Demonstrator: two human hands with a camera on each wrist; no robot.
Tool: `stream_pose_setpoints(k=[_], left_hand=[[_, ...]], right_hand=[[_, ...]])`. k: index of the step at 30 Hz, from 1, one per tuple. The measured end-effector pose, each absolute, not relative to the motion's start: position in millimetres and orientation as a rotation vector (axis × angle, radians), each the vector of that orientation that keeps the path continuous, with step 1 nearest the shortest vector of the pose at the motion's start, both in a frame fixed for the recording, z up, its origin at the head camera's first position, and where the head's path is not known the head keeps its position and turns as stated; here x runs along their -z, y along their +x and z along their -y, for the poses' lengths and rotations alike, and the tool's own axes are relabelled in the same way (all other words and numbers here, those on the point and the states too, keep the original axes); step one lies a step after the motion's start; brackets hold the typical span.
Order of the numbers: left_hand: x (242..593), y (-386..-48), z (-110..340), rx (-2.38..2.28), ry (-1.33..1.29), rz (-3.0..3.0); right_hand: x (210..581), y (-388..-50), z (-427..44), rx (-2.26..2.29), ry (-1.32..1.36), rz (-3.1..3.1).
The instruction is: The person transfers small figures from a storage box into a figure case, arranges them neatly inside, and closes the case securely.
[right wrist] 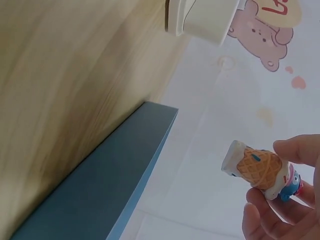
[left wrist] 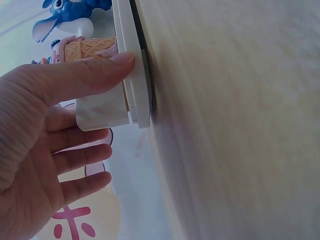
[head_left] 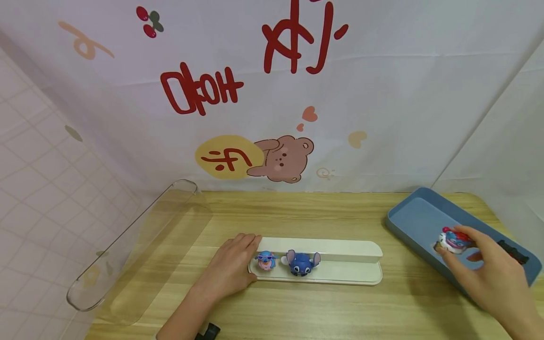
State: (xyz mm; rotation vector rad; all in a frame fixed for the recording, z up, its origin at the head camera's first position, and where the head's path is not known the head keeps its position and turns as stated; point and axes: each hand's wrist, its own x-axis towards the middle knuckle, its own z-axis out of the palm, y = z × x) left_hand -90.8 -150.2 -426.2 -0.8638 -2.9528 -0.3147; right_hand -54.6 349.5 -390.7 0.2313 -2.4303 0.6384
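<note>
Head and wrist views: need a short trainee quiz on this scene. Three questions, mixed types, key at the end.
1. Multiple choice. The right hand holds: A) nothing; B) a waffle-cone figurine; C) a pen.
2. True or false: the left hand grips the left end of the white stand.
3. Count: how many figurines can you see on the white stand in the head view?

Key: 1) B. 2) True. 3) Two; the one nearer the left hand wears sunglasses.
</note>
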Motion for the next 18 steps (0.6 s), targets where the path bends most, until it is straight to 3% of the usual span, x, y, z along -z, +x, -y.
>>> stream_pose_setpoints(k=[18], left_hand=[[425.8,-91.0,150.1,0.326,-0.858,2.965]], right_hand=[[396.8,-50.3,-319.1,-0.695,0.426,2.378]])
